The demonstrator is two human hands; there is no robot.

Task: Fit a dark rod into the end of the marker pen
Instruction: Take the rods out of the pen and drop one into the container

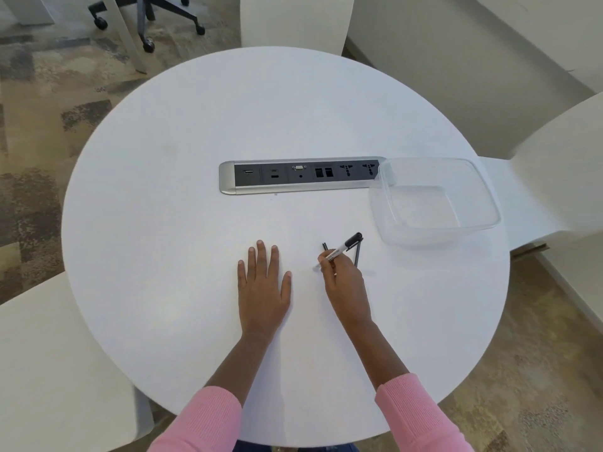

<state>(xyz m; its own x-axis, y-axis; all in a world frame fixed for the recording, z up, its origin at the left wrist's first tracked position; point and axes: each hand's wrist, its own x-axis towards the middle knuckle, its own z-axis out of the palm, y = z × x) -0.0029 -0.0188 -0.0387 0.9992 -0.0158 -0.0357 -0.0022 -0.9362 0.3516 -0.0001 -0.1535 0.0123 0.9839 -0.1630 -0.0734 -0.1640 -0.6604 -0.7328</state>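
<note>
My right hand [342, 282] grips a white marker pen [341, 248] with a black cap, which points up and to the right, cap end away from me. A dark rod [357, 254] lies on the white round table [195, 141] just right of the pen, running from under the cap toward my hand. The tips of one or two more dark rods [325, 246] stick out just left of the pen, beyond my fingers. My left hand [262, 285] rests flat on the table to the left, fingers straight, holding nothing.
An empty clear plastic container [434, 200] stands at the right of the table. A silver and black socket strip [300, 174] is set into the middle. White chairs [554, 177] surround the table; a wheeled office chair [146, 14] stands far back.
</note>
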